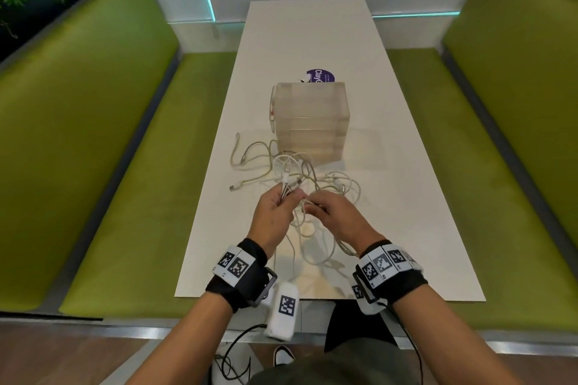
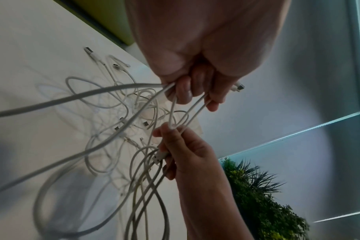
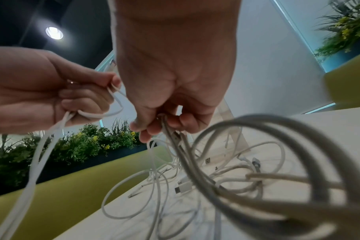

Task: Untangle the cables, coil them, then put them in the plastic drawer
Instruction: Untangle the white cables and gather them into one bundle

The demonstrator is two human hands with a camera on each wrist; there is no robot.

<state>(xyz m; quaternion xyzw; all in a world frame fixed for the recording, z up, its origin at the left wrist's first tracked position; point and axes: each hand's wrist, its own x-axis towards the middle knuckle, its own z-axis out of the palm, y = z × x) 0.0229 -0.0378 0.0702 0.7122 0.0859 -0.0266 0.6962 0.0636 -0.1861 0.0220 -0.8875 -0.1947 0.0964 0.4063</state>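
— How many cables (image 1: 283,166) are there?

— I cannot count them. They lie in one pale tangle on the white desk (image 1: 406,212), just in front of the plastic drawer (image 1: 309,122), and the strands cross too often to separate. The head view shows at least four metal plug ends among the loops; one plug (image 1: 232,188) lies clear at the left of the heap.

— And the drawer unit?

— One, translucent, standing upright mid-desk, with several stacked tiers. The tiers blur together, so I cannot give their number. It half hides one purple round sticker (image 1: 319,76) behind it; only part of its lettering shows.

— The hands?

— Two, both raised over the near part of the tangle, close together. The left hand (image 1: 275,216) has its fingers (image 2: 183,91) curled around a bunch of white strands, with plug ends sticking out past the knuckles. The right hand (image 1: 336,216) has its fingers (image 3: 148,129) pinched on a strand and a grey braided cable (image 3: 267,146); a loop runs between the two hands.

— Anything cut off?

— The strands hanging from the hands drop toward the desk's near edge, and the wrist views blur them badly. Two green benches (image 1: 93,134) flank the desk, and each wrist carries one black band with printed markers (image 1: 234,264).
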